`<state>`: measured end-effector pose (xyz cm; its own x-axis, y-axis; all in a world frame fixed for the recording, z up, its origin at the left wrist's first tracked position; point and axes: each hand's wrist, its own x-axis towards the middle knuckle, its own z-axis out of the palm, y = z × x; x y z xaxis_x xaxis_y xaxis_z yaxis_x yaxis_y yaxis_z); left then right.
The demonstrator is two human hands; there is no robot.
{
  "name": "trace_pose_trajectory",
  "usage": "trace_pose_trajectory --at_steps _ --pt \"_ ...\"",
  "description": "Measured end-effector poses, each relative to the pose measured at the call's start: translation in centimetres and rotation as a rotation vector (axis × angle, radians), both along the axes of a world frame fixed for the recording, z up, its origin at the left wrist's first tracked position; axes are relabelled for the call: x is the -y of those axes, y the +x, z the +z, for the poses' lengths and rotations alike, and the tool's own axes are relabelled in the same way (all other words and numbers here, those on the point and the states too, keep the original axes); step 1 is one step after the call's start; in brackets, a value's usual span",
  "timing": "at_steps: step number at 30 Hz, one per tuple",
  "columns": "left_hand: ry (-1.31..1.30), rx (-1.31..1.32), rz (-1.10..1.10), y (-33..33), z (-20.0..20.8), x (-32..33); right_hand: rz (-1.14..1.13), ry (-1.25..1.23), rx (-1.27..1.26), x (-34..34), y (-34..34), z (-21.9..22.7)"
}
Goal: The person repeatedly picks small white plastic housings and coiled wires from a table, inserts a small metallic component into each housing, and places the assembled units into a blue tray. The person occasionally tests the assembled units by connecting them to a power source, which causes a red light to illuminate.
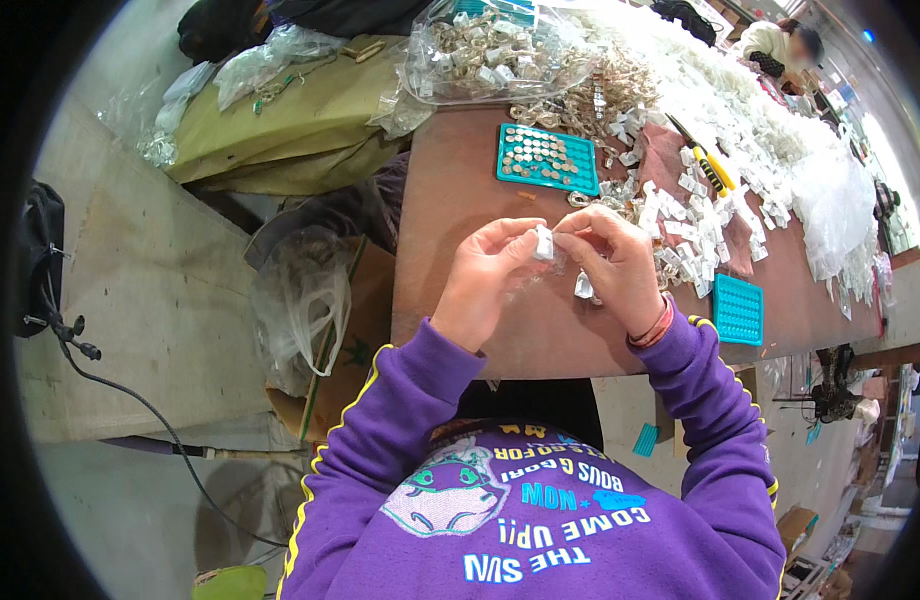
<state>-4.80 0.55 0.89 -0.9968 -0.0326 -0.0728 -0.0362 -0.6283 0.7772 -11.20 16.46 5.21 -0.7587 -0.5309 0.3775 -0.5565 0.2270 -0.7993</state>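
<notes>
Above the brown table (445, 235), toward its near left corner, a worker's left hand (480, 280) pinches a small white tag (543, 243) between thumb and finger. The right hand (617, 262) meets it, thumb and forefinger drawn close (whether they grip anything cannot be told). A turquoise tray (550, 184) of round pieces sits by the table's far left corner; loose white tags (692, 235) and a yellow-handled tool (715, 172) lie right of the hands.
</notes>
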Motion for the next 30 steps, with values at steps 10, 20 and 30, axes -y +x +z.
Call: trace_pose_trajectory --at_steps 10,20,30 --pt "0.043 -0.023 -0.019 0.1 -0.1 0.1 -0.004 0.082 -0.310 0.6 0.7 -0.3" --pt "0.108 -0.031 -0.003 -0.2 -0.3 0.0 0.017 0.003 -0.362 0.7 0.8 0.6" --pt "-0.547 -0.230 0.165 2.0 1.4 -1.4 -0.072 -0.027 -0.297 -1.8 0.9 1.9"
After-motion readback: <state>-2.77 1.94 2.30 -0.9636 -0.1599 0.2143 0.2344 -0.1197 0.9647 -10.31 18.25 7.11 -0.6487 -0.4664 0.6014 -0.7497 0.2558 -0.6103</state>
